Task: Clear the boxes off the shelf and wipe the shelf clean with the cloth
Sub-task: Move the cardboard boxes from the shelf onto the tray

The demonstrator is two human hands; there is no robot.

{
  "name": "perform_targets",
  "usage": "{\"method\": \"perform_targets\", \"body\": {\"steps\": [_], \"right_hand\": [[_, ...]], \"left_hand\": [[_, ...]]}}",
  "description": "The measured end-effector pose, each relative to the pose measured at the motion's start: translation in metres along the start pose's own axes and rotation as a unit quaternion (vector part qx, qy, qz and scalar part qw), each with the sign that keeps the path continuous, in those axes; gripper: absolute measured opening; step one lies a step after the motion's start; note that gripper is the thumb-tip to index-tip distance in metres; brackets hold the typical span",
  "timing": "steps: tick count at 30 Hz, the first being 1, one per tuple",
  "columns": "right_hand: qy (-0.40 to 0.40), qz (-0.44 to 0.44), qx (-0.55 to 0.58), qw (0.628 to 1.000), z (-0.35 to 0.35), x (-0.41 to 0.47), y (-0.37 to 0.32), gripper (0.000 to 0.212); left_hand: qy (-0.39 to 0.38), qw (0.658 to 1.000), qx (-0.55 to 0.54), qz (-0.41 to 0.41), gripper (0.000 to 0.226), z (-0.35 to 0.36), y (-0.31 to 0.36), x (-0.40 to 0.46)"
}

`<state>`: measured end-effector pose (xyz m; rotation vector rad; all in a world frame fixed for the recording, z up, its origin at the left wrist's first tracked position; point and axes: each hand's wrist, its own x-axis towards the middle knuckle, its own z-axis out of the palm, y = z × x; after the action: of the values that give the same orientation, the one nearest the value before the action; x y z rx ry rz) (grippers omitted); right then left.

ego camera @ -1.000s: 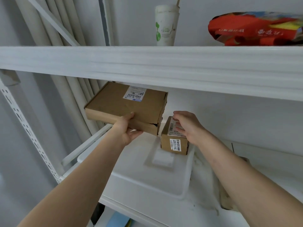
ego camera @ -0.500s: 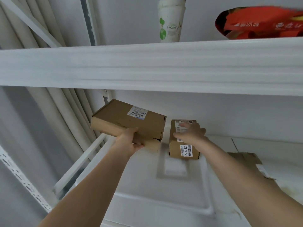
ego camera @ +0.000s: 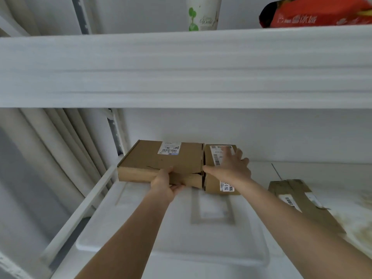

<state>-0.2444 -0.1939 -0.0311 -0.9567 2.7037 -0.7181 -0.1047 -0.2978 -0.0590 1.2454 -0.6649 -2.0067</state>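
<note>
Cardboard boxes (ego camera: 161, 162), flat and rectangular, hands (ego camera: 164, 181) gripping, smooth white shelf (ego camera: 141, 228)

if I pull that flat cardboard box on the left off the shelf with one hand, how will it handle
The flat cardboard box probably stays stiff, though its torn front edge beside the left hand may flex or rip further. Being wide and gripped at one edge, it would likely sag away from the hand. Plain cardboard shouldn't be slippery.

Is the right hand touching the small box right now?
Touching. The head view shows the right hand laid flat on top of the small box, fingers spread over its label, thumb along the edge next to the flat box.
</note>
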Motion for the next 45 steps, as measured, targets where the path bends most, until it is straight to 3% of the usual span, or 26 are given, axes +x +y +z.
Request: {"method": "perform_targets", "body": {"steps": [5,11,15,21,28,34,41,45], "right_hand": [[0.038,0.002,0.008,0.999,-0.01,0.0,0.001,0.088],[0.028,0.008,0.027,0.999,-0.013,0.0,0.004,0.086],[0.025,0.01,0.041,0.999,-0.011,0.0,0.005,0.081],[0.028,0.007,0.043,0.999,-0.007,0.0,0.006,0.075],[0.017,0.006,0.018,1.0,-0.004,-0.001,0.005,0.076],[0.029,0.001,0.035,0.999,-0.006,-0.005,0.005,0.071],[0.02,0.008,0.044,0.999,-0.006,-0.008,0.008,0.096],[0.027,0.004,0.057,0.998,0.0,-0.008,0.006,0.096]], "left_hand": [[-0.01,1.0,-0.006,-0.018,0.045,0.001,-0.004,0.007],[-0.012,1.0,0.002,-0.021,0.038,0.007,-0.004,0.01],[-0.023,0.999,0.016,-0.017,0.045,0.007,-0.004,0.005],[-0.038,0.996,0.085,-0.005,0.04,0.006,0.003,-0.005],[0.018,0.984,0.175,-0.02,0.073,0.003,0.009,-0.018],[0.016,0.987,0.158,-0.014,0.053,0.002,0.005,-0.025],[0.025,0.986,0.162,-0.018,0.048,0.001,0.003,-0.022],[0.028,0.983,0.18,-0.018,0.039,0.003,0.0,-0.015]]}}
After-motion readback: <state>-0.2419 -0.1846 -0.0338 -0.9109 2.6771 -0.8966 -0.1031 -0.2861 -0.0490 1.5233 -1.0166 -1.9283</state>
